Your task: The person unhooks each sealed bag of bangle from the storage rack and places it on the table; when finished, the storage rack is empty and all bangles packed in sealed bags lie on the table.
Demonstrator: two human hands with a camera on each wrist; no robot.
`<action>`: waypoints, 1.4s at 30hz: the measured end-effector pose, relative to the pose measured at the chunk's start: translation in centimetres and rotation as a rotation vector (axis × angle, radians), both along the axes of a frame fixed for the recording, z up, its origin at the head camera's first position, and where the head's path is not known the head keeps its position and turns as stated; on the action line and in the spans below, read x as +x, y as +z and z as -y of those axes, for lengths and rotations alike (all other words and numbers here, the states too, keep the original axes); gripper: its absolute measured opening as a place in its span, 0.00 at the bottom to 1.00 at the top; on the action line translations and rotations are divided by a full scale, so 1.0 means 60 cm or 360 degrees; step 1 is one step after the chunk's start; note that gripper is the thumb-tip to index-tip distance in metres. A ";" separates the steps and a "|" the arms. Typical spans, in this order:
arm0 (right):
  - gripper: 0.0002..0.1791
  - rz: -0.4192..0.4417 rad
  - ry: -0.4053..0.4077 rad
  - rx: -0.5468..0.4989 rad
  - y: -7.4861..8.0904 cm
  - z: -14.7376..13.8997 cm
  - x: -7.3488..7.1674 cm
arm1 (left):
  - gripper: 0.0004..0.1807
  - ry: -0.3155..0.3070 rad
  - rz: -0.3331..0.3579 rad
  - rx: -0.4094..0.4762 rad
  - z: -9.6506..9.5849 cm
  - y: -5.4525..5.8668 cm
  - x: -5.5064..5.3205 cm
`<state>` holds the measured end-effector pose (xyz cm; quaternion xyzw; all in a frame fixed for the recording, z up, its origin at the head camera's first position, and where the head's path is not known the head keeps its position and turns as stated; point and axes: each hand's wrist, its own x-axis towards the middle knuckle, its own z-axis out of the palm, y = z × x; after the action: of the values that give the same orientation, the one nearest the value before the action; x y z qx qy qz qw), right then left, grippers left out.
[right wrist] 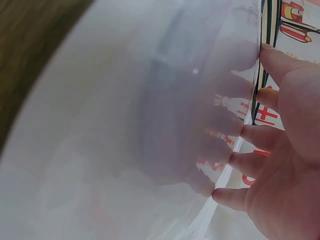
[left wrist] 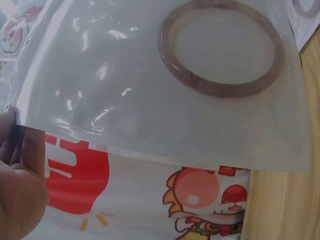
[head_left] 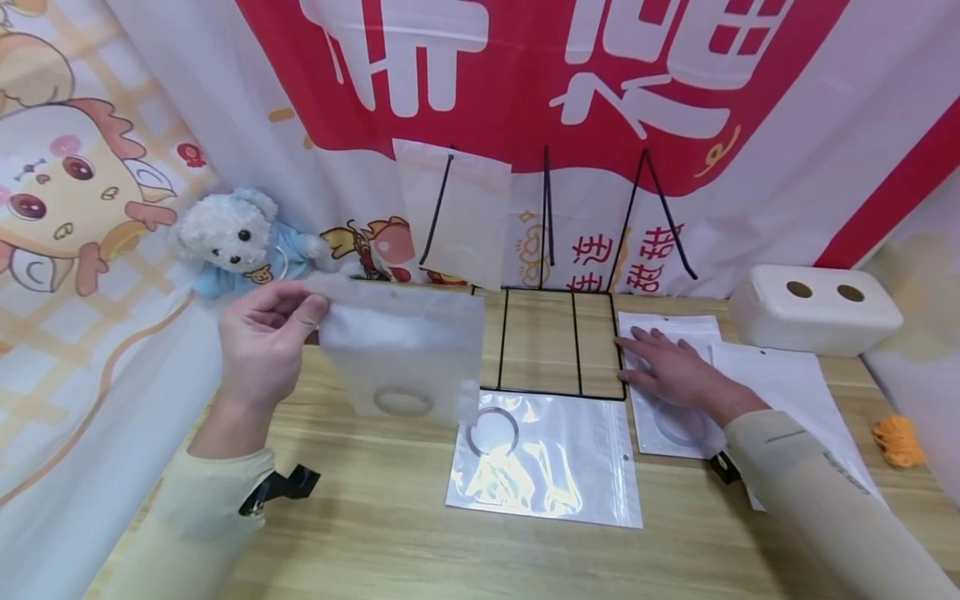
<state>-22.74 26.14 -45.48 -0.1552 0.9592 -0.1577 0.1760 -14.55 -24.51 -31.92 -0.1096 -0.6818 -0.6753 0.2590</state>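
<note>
While left hand [head_left: 264, 343] pinches bag [head_left: 408, 346], head view shows bangle [head_left: 403, 402] inside hazily.

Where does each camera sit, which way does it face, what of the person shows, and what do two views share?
Head: on the head, facing forward and down at the table; left hand, right hand and both sleeves show.
Left wrist: on that wrist, facing the translucent bag and pinkish ring; left hand shows at left.
Right wrist: on that wrist, close to a white bag; right hand shows at right.
Head and left wrist share the left hand, translucent bag and pinkish ring.
</note>
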 end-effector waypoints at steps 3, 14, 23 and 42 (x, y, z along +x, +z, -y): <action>0.40 0.0008 -0.0009 0.0003 -0.001 0.000 -0.001 | 0.02 -0.0004 -0.0007 -0.0017 0.014 -0.007 0.011; 0.40 -0.0008 0.0006 0.0021 -0.002 -0.003 -0.003 | 0.16 -0.0115 0.0054 0.0059 0.053 -0.031 0.054; 0.41 -0.0012 0.0014 0.0006 0.000 -0.003 -0.003 | 0.18 -0.0068 0.0319 0.0021 0.070 -0.057 0.026; 0.41 0.0020 -0.0017 0.0024 0.005 0.002 -0.002 | 0.07 -0.0058 0.0704 -0.0323 0.087 -0.083 -0.090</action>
<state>-22.83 26.02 -45.19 -0.1477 0.9600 -0.1524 0.1825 -19.97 -29.74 -36.93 0.0034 -0.7842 -0.6155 0.0789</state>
